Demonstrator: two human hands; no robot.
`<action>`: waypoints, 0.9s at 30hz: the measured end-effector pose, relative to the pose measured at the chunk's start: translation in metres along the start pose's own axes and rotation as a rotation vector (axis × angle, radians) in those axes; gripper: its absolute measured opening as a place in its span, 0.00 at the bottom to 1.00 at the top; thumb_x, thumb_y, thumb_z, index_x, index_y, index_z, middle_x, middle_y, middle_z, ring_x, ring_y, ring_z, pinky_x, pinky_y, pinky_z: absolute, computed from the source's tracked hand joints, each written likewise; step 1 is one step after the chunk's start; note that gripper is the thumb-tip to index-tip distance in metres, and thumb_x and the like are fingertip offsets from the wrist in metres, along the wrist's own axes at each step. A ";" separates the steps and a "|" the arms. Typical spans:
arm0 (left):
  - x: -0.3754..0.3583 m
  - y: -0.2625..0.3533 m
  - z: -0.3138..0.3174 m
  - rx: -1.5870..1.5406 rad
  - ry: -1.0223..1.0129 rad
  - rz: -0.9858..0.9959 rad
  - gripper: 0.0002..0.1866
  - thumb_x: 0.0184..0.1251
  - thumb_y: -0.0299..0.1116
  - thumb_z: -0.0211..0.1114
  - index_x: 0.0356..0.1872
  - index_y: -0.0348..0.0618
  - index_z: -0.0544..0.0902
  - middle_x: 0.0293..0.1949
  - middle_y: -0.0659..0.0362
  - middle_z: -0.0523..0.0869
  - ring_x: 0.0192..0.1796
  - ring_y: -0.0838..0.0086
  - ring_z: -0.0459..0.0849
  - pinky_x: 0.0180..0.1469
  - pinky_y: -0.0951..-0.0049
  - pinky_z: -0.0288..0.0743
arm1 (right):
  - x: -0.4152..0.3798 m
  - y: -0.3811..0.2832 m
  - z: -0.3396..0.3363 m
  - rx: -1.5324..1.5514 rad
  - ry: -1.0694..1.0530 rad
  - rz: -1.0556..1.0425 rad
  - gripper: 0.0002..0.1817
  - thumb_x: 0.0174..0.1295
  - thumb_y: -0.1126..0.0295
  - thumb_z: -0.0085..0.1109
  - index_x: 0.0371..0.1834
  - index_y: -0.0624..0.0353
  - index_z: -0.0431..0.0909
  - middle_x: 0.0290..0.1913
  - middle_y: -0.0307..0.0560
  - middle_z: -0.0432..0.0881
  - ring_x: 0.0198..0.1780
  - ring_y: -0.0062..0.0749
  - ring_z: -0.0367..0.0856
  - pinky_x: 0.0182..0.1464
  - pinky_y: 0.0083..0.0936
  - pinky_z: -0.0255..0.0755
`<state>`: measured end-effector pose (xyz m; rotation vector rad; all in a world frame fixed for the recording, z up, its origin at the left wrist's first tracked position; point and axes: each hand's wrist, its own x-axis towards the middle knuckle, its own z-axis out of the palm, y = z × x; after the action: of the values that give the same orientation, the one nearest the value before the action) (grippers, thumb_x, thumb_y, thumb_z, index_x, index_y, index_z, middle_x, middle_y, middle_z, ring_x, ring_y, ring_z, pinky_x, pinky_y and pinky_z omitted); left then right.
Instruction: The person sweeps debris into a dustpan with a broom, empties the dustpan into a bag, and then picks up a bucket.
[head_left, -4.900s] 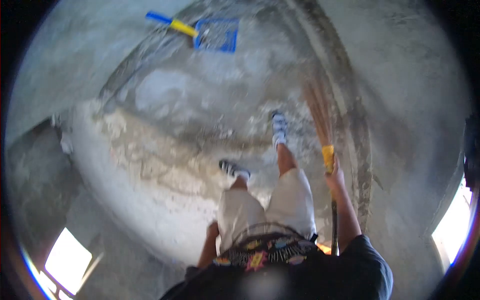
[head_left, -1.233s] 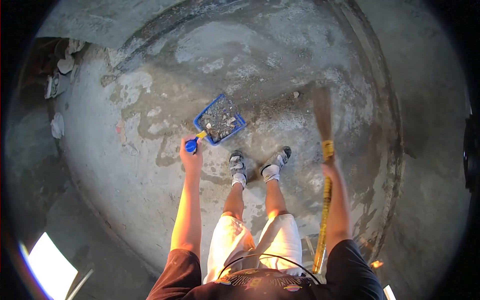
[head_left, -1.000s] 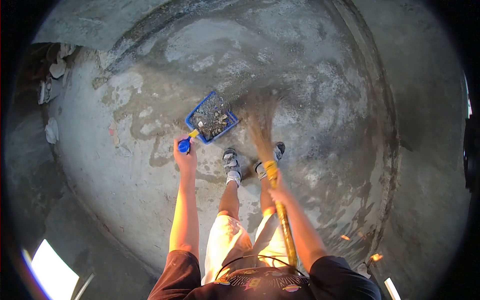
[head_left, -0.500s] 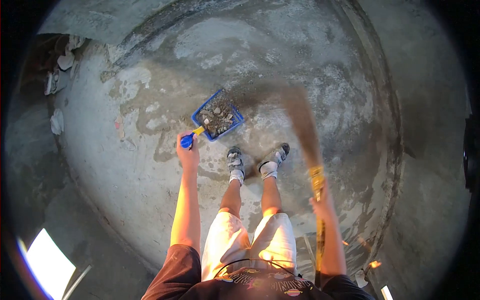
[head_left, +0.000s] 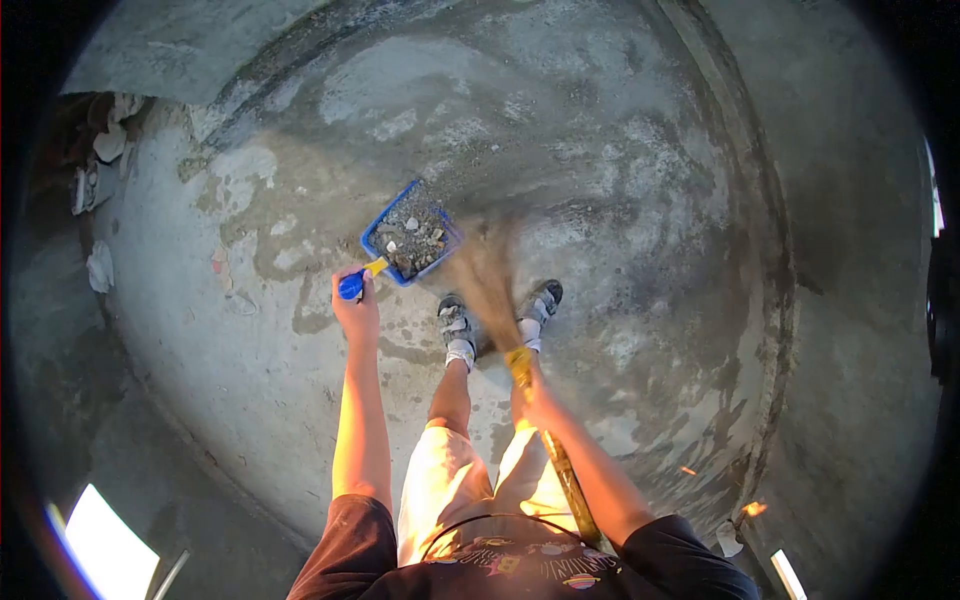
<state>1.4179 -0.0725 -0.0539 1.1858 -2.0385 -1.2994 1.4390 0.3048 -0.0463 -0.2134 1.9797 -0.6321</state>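
Note:
My left hand (head_left: 354, 305) is closed around the blue and yellow handle of a dustpan (head_left: 376, 222). The blue pan rests on the concrete floor and holds grey grit and several pale chunks (head_left: 408, 242). My right hand (head_left: 540, 402) grips a broom (head_left: 520, 362) just below its yellow binding, with the stick running back along my forearm toward my waist. The broom's brown bristles (head_left: 485, 290), blurred by motion, reach to the pan's right edge and pass in front of my shoes.
My feet in grey shoes (head_left: 455, 322) stand just below the pan. Loose grit (head_left: 470, 185) lies on the floor beyond it. A low ridge (head_left: 775, 250) curves along the right, and pale rubble (head_left: 100, 185) is piled at the upper left.
My right hand has swung the broom left, from the right of my feet to the dustpan's edge. The dustpan appears slightly farther left in view, still in my left hand.

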 end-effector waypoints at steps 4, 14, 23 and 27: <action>0.006 -0.012 -0.001 -0.142 0.061 0.035 0.05 0.61 0.27 0.65 0.34 0.39 0.78 0.34 0.61 0.81 0.34 0.82 0.76 0.39 0.81 0.70 | -0.028 -0.039 -0.017 -0.035 -0.241 0.117 0.49 0.48 0.74 0.55 0.73 0.53 0.36 0.33 0.68 0.79 0.35 0.64 0.79 0.38 0.48 0.72; -0.023 -0.023 -0.057 0.002 0.176 -0.081 0.05 0.61 0.26 0.64 0.28 0.37 0.78 0.30 0.59 0.83 0.34 0.80 0.77 0.43 0.78 0.72 | -0.013 -0.068 -0.195 -0.139 0.226 0.264 0.48 0.52 0.75 0.57 0.74 0.46 0.37 0.55 0.64 0.73 0.51 0.58 0.76 0.47 0.40 0.75; -0.047 -0.001 0.000 0.128 0.430 -0.095 0.10 0.61 0.31 0.66 0.26 0.36 0.76 0.23 0.62 0.78 0.28 0.82 0.73 0.32 0.80 0.69 | 0.194 -0.009 -0.185 -0.252 0.088 0.237 0.49 0.51 0.74 0.50 0.74 0.45 0.31 0.39 0.62 0.78 0.26 0.44 0.79 0.28 0.38 0.74; -0.046 -0.008 0.014 0.195 0.419 -0.157 0.11 0.59 0.30 0.68 0.24 0.36 0.76 0.21 0.58 0.80 0.26 0.79 0.74 0.31 0.78 0.70 | 0.124 0.001 -0.073 -0.241 -0.078 0.069 0.51 0.48 0.73 0.53 0.74 0.43 0.31 0.36 0.64 0.81 0.29 0.48 0.81 0.28 0.41 0.74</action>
<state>1.4358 -0.0287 -0.0641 1.5813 -1.8181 -0.8359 1.3160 0.2803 -0.1171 -0.3099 1.9769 -0.3346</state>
